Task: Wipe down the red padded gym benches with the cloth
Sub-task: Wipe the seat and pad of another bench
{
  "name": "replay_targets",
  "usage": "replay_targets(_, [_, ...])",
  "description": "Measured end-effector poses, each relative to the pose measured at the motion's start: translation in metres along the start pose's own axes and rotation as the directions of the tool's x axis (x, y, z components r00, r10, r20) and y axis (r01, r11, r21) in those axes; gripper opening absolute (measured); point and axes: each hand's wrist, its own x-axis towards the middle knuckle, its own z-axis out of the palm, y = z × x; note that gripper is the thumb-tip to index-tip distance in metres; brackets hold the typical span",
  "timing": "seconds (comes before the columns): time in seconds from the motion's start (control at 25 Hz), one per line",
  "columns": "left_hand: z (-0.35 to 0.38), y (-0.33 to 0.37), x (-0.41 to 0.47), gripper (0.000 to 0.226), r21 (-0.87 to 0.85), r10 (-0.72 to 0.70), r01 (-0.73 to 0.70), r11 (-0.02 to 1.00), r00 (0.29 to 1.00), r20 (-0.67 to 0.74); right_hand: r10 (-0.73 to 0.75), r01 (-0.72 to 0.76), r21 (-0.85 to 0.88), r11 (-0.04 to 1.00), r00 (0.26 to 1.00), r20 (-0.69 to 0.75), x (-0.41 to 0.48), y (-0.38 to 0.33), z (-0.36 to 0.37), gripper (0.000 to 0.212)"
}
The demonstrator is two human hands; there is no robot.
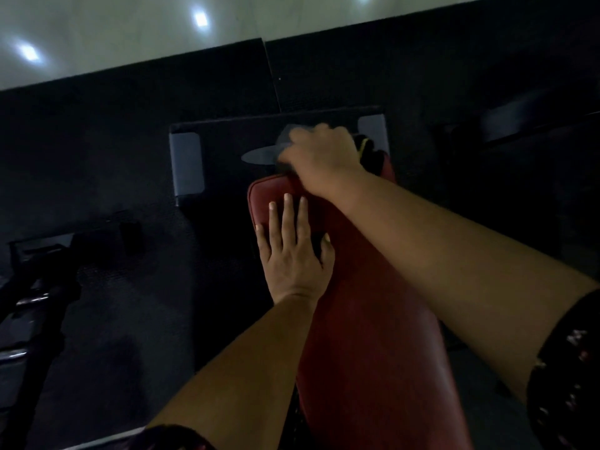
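**Far end of the bench under the cloth**

Dark floor mat (pixel 130 141) all round, with a pale glossy strip along the far edge. Red padded bench (pixel 373 319) runs from near right up to centre, far end rounded. Beyond that end, a black foot bar with grey end caps (pixel 186 162) sits on the mat.

Left hand (pixel 292 251) lies flat on the pad by the far left corner, fingers straight, holding nothing; bracing, by the look.

Right hand (pixel 319 154) is at the far end, grip closed, fingers curled down over a dark grey cloth (pixel 285 136). Hand blurred, so likely mid-stroke.

Step in hand, as judged: wiping the far end. The next move calls for drawing the cloth nearward along the pad, with the left hand lifting clear.
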Motion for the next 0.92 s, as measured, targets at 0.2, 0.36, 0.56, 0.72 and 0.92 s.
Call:
replay_targets(0.2, [0.002,-0.001,0.000,0.067,0.007,0.004,-0.004,1.000,1.000,0.005,-0.014,0.011,0.078,0.997,0.999,0.048,0.013,0.003,-0.006,0.037])
replay_targets(0.36, [0.005,-0.003,0.001,0.072,0.057,0.028,-0.028,0.998,1.000,-0.004,-0.205,0.204,0.023,0.979,0.979,0.017,0.016,-0.024,-0.010,0.032])
replay_targets(0.56, [0.008,-0.004,0.002,0.080,0.071,0.043,-0.044,0.997,0.999,0.009,-0.084,0.087,-0.036,0.996,0.993,0.077,0.017,-0.028,-0.013,0.032])
replay_targets(0.72, [0.002,-0.003,0.003,0.079,0.047,0.029,-0.032,0.998,0.998,0.061,-0.279,0.281,-0.019,0.960,0.959,0.049,0.012,-0.027,-0.022,0.035])
replay_targets(0.92, [-0.018,-0.001,0.005,0.079,-0.058,0.024,-0.012,0.998,0.978,0.209,-0.095,0.104,-0.057,0.993,0.987,0.133,-0.023,0.018,-0.020,0.041])
